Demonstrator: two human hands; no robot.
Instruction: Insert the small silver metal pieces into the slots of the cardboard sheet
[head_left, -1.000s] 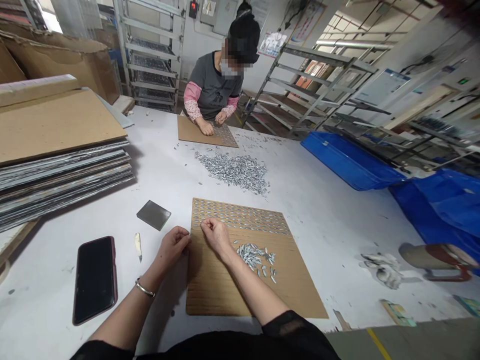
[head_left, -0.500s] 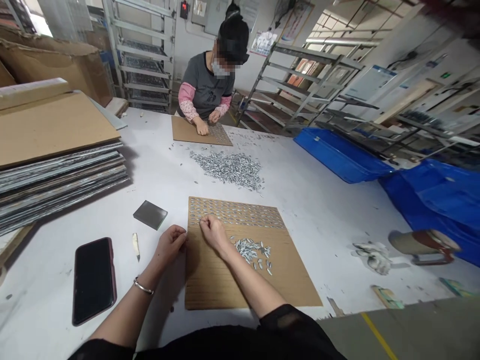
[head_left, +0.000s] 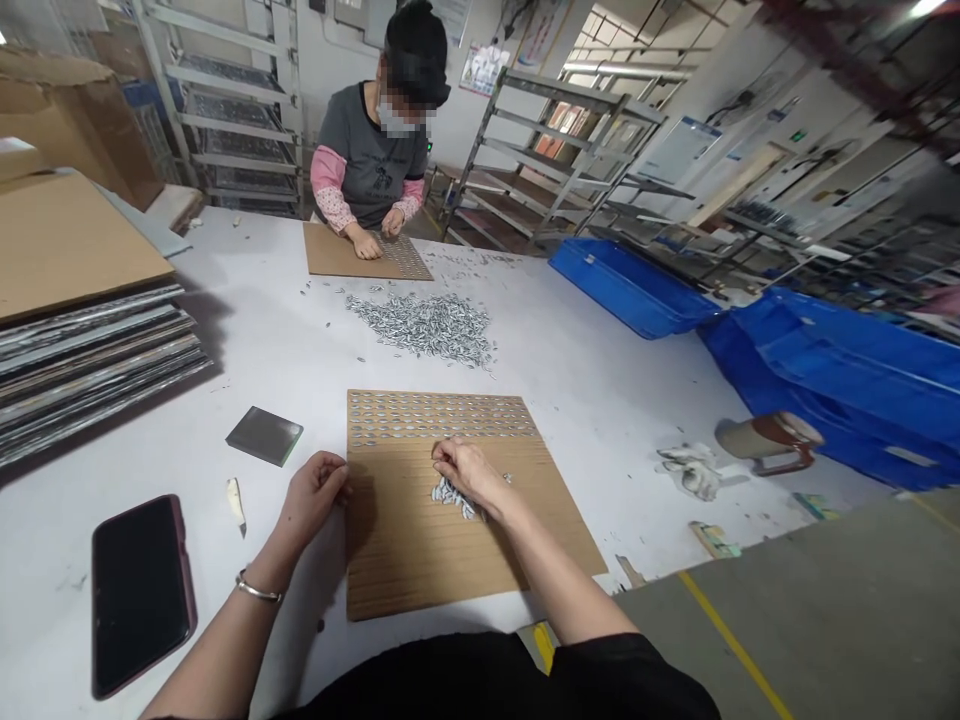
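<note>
A brown board lies before me, with rows of small silvery leaf-shaped pieces along its far part. My left hand is closed at the board's left edge, its fingertips against that edge. Over the middle of the board is my right hand, thumb and fingers pinched together; whatever is between the fingertips is too small to make out. Just under it is a small pile of the same loose pieces, partly covered by the hand.
A larger heap of pieces lies beyond my board. Across the table a co-worker handles another board. To my left are a phone, a knife, a dark block and stacked boards. A mug and blue bins stand right.
My right hand has moved from the left end of the rows back to the right, over the small pile. My left hand stays at the board's edge. The camera view has shifted right.
</note>
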